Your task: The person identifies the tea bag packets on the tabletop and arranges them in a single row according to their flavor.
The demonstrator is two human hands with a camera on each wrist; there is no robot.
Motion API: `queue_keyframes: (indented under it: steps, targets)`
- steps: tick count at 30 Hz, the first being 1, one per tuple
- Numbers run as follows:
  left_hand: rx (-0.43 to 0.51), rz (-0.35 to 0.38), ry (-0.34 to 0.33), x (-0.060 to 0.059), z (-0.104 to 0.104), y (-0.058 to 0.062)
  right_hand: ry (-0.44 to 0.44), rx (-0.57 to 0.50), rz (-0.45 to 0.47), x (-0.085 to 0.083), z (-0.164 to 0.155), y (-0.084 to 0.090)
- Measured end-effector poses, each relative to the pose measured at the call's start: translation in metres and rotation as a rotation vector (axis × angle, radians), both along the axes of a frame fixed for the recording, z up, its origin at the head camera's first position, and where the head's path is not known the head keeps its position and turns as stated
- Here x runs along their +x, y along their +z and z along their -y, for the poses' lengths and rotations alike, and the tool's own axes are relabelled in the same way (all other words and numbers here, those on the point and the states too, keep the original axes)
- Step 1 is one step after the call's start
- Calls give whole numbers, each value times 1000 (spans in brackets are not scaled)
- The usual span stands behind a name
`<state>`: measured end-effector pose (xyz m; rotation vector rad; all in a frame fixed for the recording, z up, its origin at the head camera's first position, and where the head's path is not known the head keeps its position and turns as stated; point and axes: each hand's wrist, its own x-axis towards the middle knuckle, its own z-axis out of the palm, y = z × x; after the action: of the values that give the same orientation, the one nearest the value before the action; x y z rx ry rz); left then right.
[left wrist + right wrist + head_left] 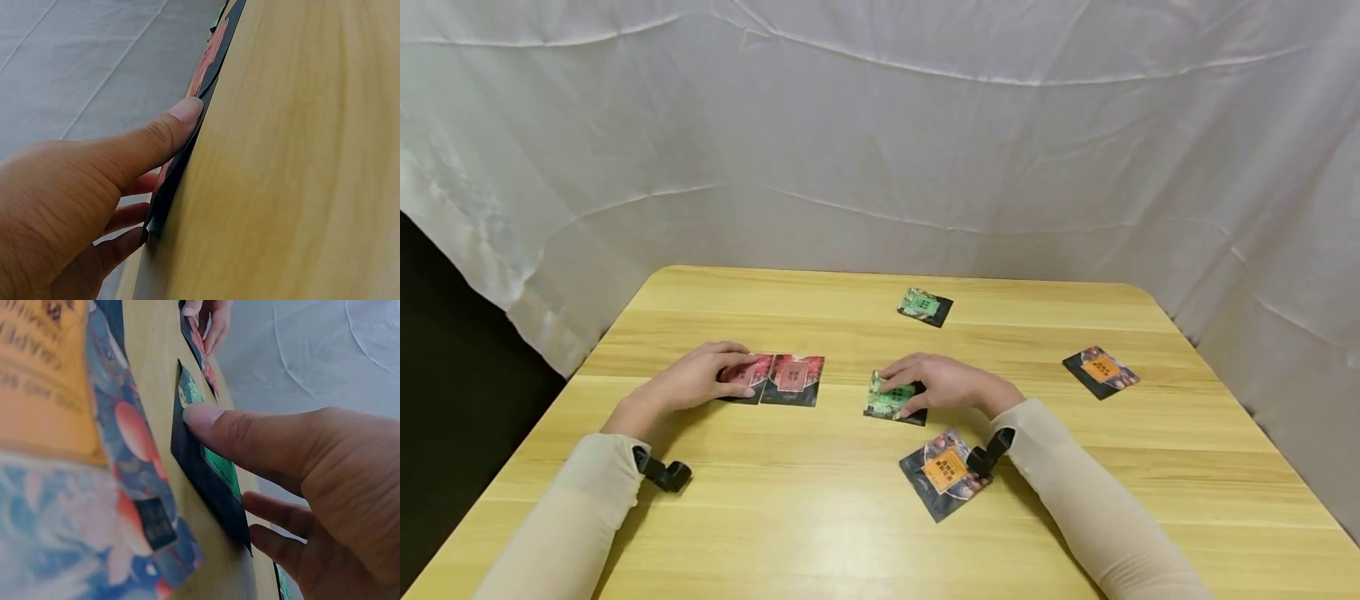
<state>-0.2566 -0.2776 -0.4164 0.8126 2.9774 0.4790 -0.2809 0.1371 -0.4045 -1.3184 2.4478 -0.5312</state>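
Observation:
My left hand (pixel 703 379) lies on a red packet (pixel 752 371) flat on the wooden table (pixel 820 533). Its thumb (pixel 164 132) presses the packet's near edge (pixel 212 53) and its fingers rest on top. A second red packet (pixel 793 379) lies right beside the first. My right hand (pixel 943 385) rests on a green packet (pixel 887 402) at the table's middle, thumb (pixel 250 434) on its edge (pixel 195 464), fingers spread over the top. Both packets lie flat.
An orange packet (pixel 946 473) lies just below my right wrist and fills the left of the right wrist view (pixel 56 394). Another orange packet (pixel 1101 372) sits at the right, another green one (pixel 925 307) farther back. White cloth (pixel 880 150) walls in the table.

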Motion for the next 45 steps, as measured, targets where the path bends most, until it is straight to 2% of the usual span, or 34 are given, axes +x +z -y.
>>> queue_keyframes:
  steps: [4,11,18,28,37,42,45]
  targets:
    - [-3,-1,0,0,0,-1,-16,14,-19,1,1,-1]
    - [-1,-3,3,0,0,-2,-3,22,31,2,0,-2]
    - [-1,-6,3,1,0,-1,-13,77,57,2,-3,2]
    - [4,8,10,2,-1,0,-93,-8,17,-1,-1,-3]
    - [7,-6,-1,0,-3,1,-36,-37,5,-4,1,-4]
    - [3,0,4,1,-1,0,-4,-39,-53,-5,4,-5]
    - [5,1,5,1,-1,0,9,-41,-52,-7,5,-3]
